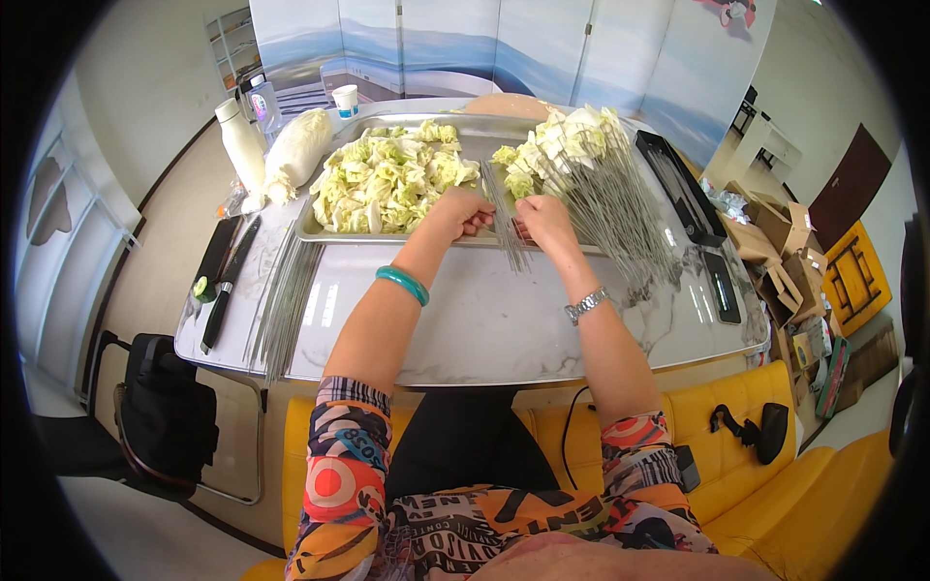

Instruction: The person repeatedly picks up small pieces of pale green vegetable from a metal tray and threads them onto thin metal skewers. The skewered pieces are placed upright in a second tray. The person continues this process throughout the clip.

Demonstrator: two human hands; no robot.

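Observation:
Over the front rim of a metal tray (349,237), my left hand (465,213) has its fingers curled beside a small bundle of thin metal skewers (501,210). Just right of that bundle, my right hand (541,220) is bent with its fingertips near the skewers; whether either hand grips one cannot be told. Torn cabbage leaves (385,181) fill the tray's left part. At its right, more cabbage pieces (570,141) are threaded on many skewers (617,218), whose bare ends fan toward the front right. Another bundle of skewers (285,312) lies left of my arms on the marble-patterned table.
A whole cabbage (298,149), a white bottle (242,145), a clear bottle (264,105) and a paper cup (346,101) stand at the back left. A knife (231,279) lies at the left edge. On the right are a black box (679,187) and a phone (721,287).

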